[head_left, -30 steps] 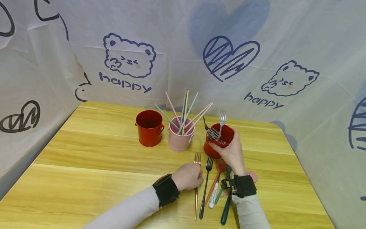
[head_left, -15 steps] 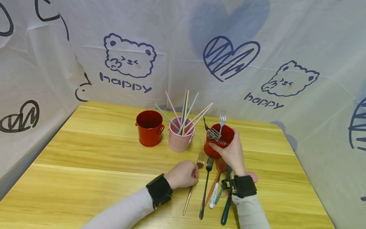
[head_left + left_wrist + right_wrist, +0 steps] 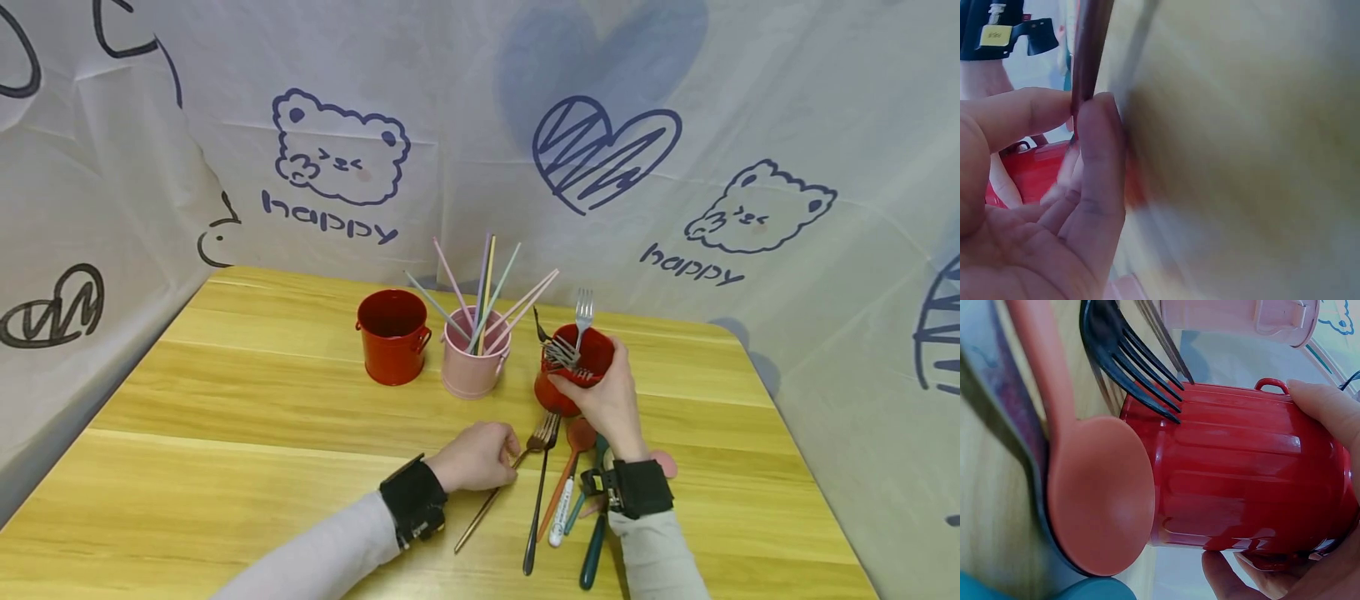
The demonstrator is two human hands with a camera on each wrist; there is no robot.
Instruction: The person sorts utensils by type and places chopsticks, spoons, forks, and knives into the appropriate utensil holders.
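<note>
My left hand (image 3: 476, 457) pinches a copper-coloured fork (image 3: 537, 442) by its handle, between thumb and fingers. In the left wrist view the handle (image 3: 1091, 44) rises out of the fingertips, close over the wooden table. The fork slants, its tines overlapping those of a black fork (image 3: 539, 500) in the head view. My right hand (image 3: 611, 404) grips a red bucket (image 3: 553, 397) at its rim and side. Several silver forks (image 3: 564, 352) stick out of this bucket. In the right wrist view the black fork's tines (image 3: 1141, 369) lie right at the bucket's wall.
An orange spoon (image 3: 581, 434), a white-wrapped piece (image 3: 561, 512) and a dark green handle (image 3: 593, 554) lie by the right wrist. A pink bucket (image 3: 468, 377) holds several coloured sticks (image 3: 487, 283). Another red bucket (image 3: 392, 354) stands left of it. A printed cloth (image 3: 465, 125) hangs behind the table.
The copper-coloured fork has turned from nearly straight to slanted, its tines swinging right and its handle end left. The left hand has shifted slightly left. The right hand and bucket stay put.
</note>
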